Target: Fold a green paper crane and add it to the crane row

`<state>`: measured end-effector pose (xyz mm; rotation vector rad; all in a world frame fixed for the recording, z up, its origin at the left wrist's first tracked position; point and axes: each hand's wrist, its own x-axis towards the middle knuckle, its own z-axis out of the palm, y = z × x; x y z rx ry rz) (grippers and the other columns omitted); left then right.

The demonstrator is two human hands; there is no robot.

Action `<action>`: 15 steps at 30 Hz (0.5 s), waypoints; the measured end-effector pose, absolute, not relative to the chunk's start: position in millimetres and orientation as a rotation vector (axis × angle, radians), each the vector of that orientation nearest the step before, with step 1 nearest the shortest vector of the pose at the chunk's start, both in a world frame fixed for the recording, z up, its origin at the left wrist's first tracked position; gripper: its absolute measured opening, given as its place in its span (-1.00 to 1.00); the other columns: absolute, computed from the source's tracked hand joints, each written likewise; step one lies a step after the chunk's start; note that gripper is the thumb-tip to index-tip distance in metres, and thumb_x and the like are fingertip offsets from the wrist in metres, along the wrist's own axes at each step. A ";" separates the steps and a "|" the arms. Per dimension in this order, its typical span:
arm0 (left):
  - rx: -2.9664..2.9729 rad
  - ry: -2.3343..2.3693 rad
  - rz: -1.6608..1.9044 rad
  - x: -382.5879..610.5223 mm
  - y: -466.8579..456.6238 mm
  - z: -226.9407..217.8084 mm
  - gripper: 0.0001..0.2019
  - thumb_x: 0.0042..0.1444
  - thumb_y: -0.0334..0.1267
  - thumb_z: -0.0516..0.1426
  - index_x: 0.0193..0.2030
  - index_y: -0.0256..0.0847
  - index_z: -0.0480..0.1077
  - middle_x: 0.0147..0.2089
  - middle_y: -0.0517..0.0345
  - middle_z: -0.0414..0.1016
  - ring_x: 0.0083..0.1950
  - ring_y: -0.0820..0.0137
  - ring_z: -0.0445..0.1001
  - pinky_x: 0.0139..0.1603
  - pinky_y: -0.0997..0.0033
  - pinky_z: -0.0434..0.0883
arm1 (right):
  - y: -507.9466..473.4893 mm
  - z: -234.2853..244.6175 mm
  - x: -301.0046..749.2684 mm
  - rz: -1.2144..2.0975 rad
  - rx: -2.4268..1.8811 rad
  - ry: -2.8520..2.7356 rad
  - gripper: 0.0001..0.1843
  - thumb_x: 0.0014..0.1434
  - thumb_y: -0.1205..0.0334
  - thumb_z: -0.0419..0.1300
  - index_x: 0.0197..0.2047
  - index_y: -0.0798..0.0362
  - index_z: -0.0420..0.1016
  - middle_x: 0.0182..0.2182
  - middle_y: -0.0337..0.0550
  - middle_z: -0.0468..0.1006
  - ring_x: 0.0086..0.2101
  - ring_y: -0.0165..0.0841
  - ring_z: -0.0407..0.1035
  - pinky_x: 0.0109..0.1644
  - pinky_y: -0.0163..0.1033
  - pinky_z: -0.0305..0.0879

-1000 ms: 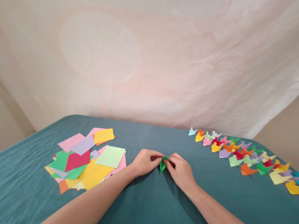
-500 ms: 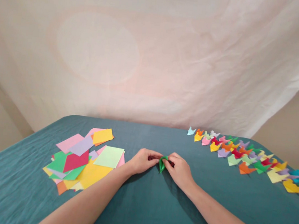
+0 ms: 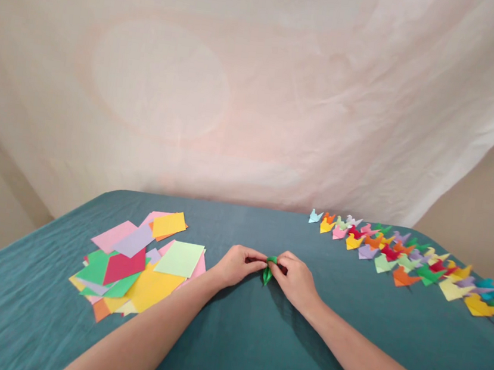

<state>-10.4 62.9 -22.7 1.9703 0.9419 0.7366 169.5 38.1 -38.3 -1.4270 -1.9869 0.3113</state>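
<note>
A small folded green paper (image 3: 268, 275) is held between my two hands just above the middle of the table, its pointed end hanging down toward me. My left hand (image 3: 239, 266) pinches its left side between thumb and fingers. On the other side my right hand (image 3: 294, 278) grips it, thumb and fingertips closed on the upper part. The fingertips hide some of the folds.
Loose coloured paper squares (image 3: 129, 266) lie in an overlapping pile on the left. Rows of folded paper birds (image 3: 405, 277) in many colours stand along the right. A teal cloth (image 3: 226, 350) covers the table, and a pale sheet (image 3: 257, 102) hangs behind it.
The green paper looks narrower, its front opening pressed more closed between my fingers. Both hands stay in nearly the same place.
</note>
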 end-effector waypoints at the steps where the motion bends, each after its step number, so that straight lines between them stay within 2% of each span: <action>1: 1.965 0.946 0.735 -9.8 63.1 -23.6 -0.72 0.11 -0.20 0.08 -0.11 -0.23 0.49 -0.17 0.17 0.56 -0.16 0.35 0.49 -0.13 0.48 0.37 | 38.0 -38.2 169.6 0.314 -1.425 -1.986 -0.70 0.16 0.20 0.05 -0.58 0.04 0.39 -0.47 -0.23 0.41 -0.47 -0.43 0.31 -0.37 -0.35 0.15; 7: 1.982 0.993 0.740 -7.6 65.7 -27.7 -0.74 0.08 -0.18 0.10 -0.15 -0.21 0.50 -0.21 0.16 0.56 -0.21 0.35 0.49 -0.17 0.48 0.37 | 36.4 -36.6 170.5 0.345 -1.418 -1.995 -0.74 0.15 0.21 0.05 -0.51 0.03 0.45 -0.45 -0.22 0.43 -0.46 -0.43 0.31 -0.38 -0.35 0.16; 15: 2.054 1.090 0.725 -5.5 67.5 -28.8 -0.75 0.04 -0.14 0.13 -0.21 -0.20 0.52 -0.28 0.16 0.56 -0.27 0.39 0.47 -0.24 0.51 0.35 | 35.5 -36.3 174.0 0.430 -1.362 -2.042 -0.85 0.11 0.28 0.11 -0.32 0.02 0.53 -0.39 -0.21 0.42 -0.39 -0.39 0.33 -0.29 -0.32 0.22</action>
